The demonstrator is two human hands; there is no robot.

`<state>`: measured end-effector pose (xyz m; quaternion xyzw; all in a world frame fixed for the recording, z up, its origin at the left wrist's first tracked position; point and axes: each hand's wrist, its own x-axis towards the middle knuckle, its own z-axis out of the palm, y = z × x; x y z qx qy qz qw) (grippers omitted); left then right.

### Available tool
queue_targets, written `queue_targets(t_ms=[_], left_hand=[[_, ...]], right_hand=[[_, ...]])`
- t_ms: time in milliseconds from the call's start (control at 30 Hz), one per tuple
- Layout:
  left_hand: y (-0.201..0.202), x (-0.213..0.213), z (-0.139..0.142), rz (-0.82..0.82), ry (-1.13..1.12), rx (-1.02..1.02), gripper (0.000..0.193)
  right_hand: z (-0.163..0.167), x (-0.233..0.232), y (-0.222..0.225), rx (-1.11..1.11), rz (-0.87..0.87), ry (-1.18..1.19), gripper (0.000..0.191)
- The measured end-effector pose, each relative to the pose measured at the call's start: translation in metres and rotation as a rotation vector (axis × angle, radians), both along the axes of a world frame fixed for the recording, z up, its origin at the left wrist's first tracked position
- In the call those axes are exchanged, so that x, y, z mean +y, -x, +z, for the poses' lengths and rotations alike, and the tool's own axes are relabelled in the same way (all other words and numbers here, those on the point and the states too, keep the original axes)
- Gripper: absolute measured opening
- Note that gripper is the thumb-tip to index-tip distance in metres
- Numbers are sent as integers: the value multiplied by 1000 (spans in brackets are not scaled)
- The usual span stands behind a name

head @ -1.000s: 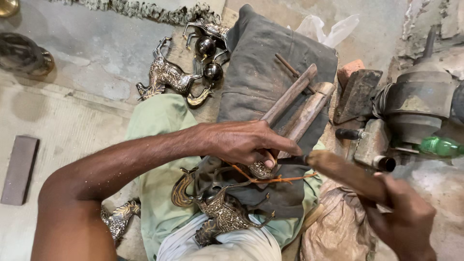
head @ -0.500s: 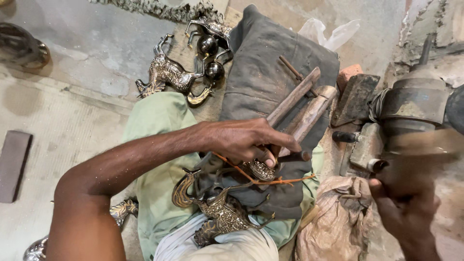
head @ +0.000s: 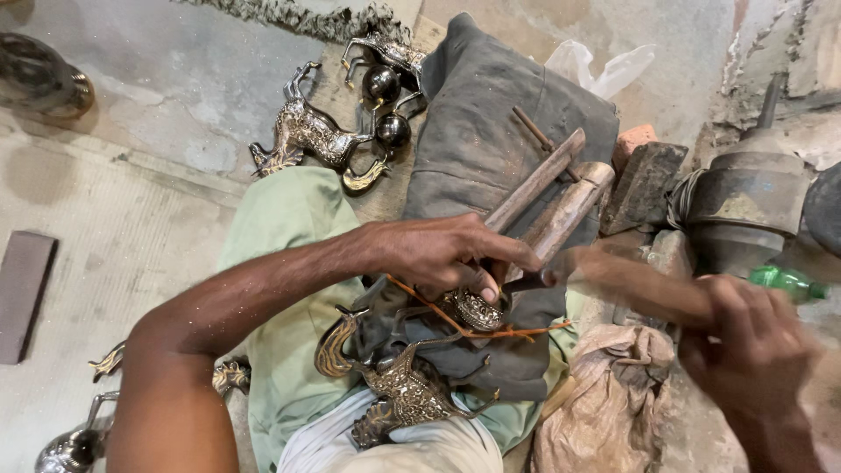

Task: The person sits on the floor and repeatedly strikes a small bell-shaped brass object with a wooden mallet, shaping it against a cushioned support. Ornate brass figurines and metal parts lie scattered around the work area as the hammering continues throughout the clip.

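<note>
Two hands at work over lap: left hand [head: 442,254], grip pinched on small ornate brass piece [head: 476,308], pinning it against grey cloth pad [head: 491,140] for steadiness; right hand [head: 753,355], grip closed round blurred wooden-handled tool [head: 613,273], tip meeting piece.

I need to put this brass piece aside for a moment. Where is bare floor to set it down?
Bare floor lies on the left, between the flat dark block, the metal pot and the green trouser leg. It is crowded in the lap around the left hand, and on the right around the right hand and the sack.
</note>
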<state>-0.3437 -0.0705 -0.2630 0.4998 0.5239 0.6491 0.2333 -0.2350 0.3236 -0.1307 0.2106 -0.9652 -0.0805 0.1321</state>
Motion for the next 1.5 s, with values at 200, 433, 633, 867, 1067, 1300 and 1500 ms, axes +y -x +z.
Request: queue_targets(t_ms=[200,433,633,867,1067,1300,1500], left_hand=[[0,0,-7,-15,-35,-17,56],[1,2,-20,14,-48,-38,57],[1,0,-22,28,-64,-30,56],[2,-3,-29,59,-42,-43,53],[1,1,-37,86,-129,-8,56],[3,-2,-46,86,-90,-77,58],[2,-4,-49,132,-157,-22,54]], right_hand=[[12,-12,14,32,-12,-125,41],[19,-15,25,104,161,-382,42],[29,-16,36,-43,35,-362,41],[37,-31,49,-127,77,-362,54],[45,-32,47,-215,-24,-251,47],[54,-62,52,-147,-53,-191,44],[58,-71,54,-142,-74,-255,45]])
